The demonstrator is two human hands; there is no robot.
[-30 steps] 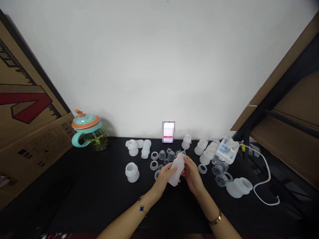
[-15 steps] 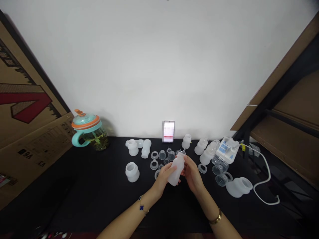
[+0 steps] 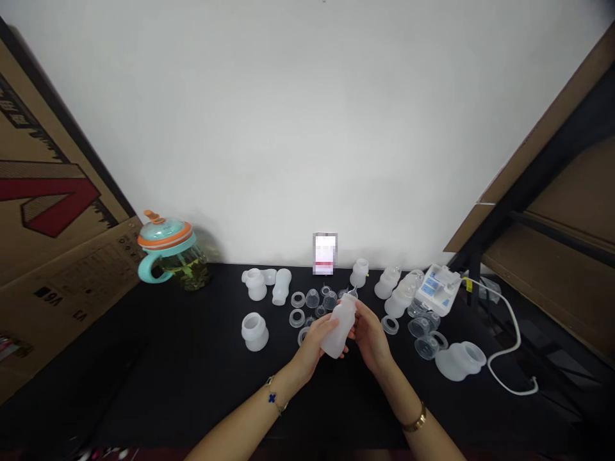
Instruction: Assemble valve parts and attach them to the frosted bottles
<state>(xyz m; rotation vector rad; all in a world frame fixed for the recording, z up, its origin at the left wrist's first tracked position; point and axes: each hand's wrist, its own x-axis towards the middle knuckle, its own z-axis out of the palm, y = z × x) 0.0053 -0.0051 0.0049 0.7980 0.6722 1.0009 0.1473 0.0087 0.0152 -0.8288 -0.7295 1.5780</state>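
A translucent white bottle [image 3: 339, 326] is held tilted above the black table [image 3: 168, 358], its neck pointing up and away from me. My left hand [image 3: 314, 346] wraps its fingers round the lower body. My right hand [image 3: 371, 336] closes on the right side of the bottle near the neck. Loose clear rings and caps [image 3: 298, 299] lie just behind the hands. More white bottles [image 3: 254, 331] stand to the left, and others [image 3: 391, 282] stand to the right.
A teal and orange lidded jug [image 3: 170, 253] stands at the back left beside cardboard boxes [image 3: 48, 224]. A white pump unit [image 3: 437, 288] with a white cable [image 3: 509, 349] sits at the right. One wide white bottle [image 3: 461, 362] lies on its side there.
The bottle and both hands have shifted very slightly; the grip looks the same.
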